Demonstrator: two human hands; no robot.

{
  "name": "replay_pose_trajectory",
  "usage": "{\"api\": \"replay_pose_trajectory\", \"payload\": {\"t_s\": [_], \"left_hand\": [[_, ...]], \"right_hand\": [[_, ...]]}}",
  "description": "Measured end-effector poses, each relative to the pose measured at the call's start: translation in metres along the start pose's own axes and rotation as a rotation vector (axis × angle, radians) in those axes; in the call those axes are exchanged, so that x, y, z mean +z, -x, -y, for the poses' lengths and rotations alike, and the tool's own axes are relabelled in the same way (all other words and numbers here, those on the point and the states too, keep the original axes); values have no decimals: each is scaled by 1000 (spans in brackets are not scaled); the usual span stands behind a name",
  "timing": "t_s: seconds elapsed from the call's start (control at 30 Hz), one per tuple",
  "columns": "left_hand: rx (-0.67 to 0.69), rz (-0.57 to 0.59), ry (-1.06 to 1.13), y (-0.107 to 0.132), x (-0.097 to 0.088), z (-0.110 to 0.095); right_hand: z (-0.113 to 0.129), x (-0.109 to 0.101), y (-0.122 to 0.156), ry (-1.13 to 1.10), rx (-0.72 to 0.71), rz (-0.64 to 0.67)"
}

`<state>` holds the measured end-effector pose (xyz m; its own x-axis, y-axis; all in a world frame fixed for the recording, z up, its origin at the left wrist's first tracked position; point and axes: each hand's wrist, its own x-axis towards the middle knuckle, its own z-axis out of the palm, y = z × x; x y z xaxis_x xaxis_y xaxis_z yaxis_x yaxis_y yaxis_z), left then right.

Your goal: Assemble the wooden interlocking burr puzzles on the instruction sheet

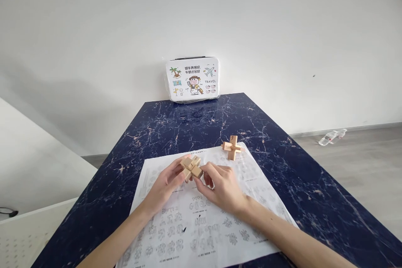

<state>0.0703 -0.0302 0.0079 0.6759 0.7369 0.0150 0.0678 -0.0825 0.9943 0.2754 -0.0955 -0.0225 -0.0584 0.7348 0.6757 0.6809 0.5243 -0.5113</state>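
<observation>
Left hand (pixel 163 185) grips the left end of the wooden block cluster (pixel 191 166), held just above the printed sheet (pixel 188 234). Its longest block runs crosswise, left to right. Right hand (pixel 223 190) pinches the right end. Assembled cross (pixel 232 147) stands beyond. Illustrated case (pixel 192 78) is shut; contents unseen.

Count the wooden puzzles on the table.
2. The held puzzle sits between the left hand and right hand, above the printed sheet. The second puzzle stands untouched at the sheet's far right corner. Others may be hidden under the hands.
</observation>
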Motion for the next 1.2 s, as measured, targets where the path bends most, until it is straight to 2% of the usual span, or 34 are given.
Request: {"api": "replay_pose_trajectory", "payload": {"t_s": [0.1, 0.17, 0.27, 0.33, 0.4, 0.47, 0.53, 0.67, 0.83, 1.03, 1.2], "left_hand": [[42, 49, 79, -2, 3, 4], [32, 52, 107, -2, 4, 8], [-50, -48, 66, -2, 4, 12], [-85, -116, 8, -1, 3, 11], [-92, -138, -42, -1, 4, 8], [-98, -119, -70, 0, 4, 6], [-103, -85, -68, 1, 5, 5], [-97, -40, -43, 3, 5, 7], [-81, 22, -108, 5, 8, 8], [-83, 39, -168, 3, 7, 5], [-57, 1, -216, 4, 9, 6]], "right_hand": [[-2, 3, 2, 83, -46, -10], [-5, 5, 3, 77, -52, 42], [-7, 6, 4, -62, -38, 152], [-7, 5, 3, -191, 29, 188], [-6, 3, 2, -313, 150, 168], [-5, 1, 1, -401, 261, 136], [-5, 1, -1, -430, 311, 137], [-6, 2, -4, -418, 301, 206], [-5, 3, -2, -459, 333, 167], [1, 0, -1, -417, 250, 162], [2, -1, -1, -385, 270, 183]]}}
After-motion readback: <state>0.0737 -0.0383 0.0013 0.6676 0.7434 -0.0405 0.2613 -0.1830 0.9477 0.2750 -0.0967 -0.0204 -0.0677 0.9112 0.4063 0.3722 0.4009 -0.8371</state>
